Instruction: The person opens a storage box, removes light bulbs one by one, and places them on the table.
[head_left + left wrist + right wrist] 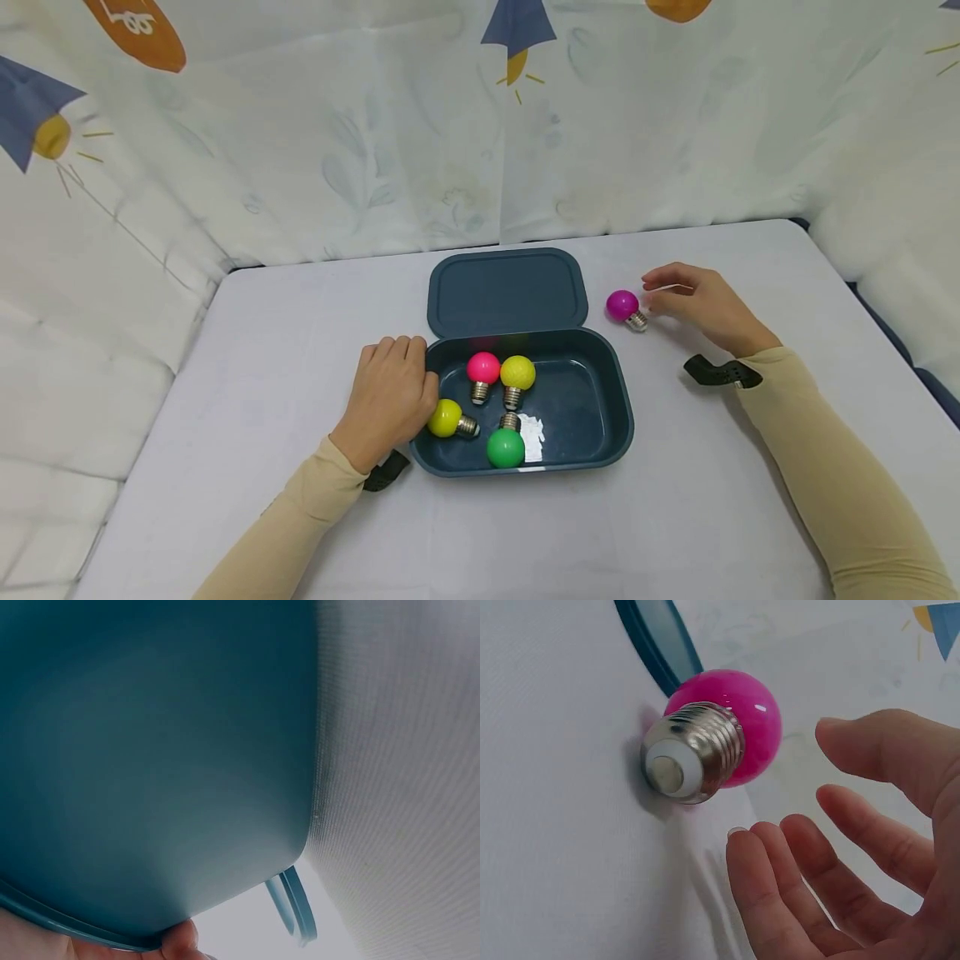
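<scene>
A dark blue plastic box (592,392) stands on the table, and the left hand (392,398) grips its left rim. In the left wrist view, fingers curl round the rim beside the box's outer wall (165,765). Inside the box lie a pink bulb (483,367), a yellow bulb (517,372), a second yellow bulb (445,418) and a green bulb (506,448). Right of the box, a magenta bulb (622,306) lies on the table. The right hand (701,305) is just beside it, fingers apart from it; the right wrist view shows a gap between hand and bulb (742,735).
Behind the box lies its dark blue lid (508,292), flat on the white table (285,333). A pale patterned curtain (420,133) hangs behind the table and at both sides. Black straps (720,372) are at the wrists.
</scene>
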A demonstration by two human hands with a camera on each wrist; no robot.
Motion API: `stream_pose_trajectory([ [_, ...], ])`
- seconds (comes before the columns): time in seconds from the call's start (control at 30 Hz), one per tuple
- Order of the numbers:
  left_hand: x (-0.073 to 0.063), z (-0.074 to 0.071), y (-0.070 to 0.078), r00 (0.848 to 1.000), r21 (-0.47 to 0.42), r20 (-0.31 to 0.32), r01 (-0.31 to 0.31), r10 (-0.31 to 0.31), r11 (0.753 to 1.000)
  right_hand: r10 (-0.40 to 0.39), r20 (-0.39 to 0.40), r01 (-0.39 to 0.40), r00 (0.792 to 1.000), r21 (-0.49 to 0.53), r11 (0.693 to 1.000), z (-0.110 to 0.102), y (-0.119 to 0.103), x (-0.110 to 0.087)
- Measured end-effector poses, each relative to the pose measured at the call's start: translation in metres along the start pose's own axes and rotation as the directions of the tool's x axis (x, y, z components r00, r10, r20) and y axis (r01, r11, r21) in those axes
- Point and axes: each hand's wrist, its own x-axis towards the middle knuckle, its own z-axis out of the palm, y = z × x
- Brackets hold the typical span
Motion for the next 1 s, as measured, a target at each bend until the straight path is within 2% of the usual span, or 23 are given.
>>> stream_pose_trajectory([
  [0.33, 0.004, 0.001, 0.004, 1.000, 0.002, 0.011, 0.019, -0.019, 1.000, -0.047, -0.022, 0.050, 0.999, 0.157, 0.986, -0.004, -0.010, -0.001],
  [0.57, 0.015, 0.004, 0.016, 1.000, -0.002, 0.024, -0.002, 0.002, 1.000, -0.099, -0.065, 0.110, 0.993, 0.198, 0.974, -0.014, -0.030, -0.032],
  [0.73, 0.022, 0.007, 0.022, 1.000, -0.006, 0.026, -0.005, 0.005, 1.000, -0.127, -0.054, 0.135, 0.990, 0.168, 0.977, -0.015, -0.046, -0.053],
  [1.0, 0.026, 0.010, 0.026, 1.000, -0.018, 0.016, -0.005, 0.005, 1.000, -0.164, 0.017, 0.162, 0.986, 0.077, 0.984, -0.002, -0.068, -0.071],
])
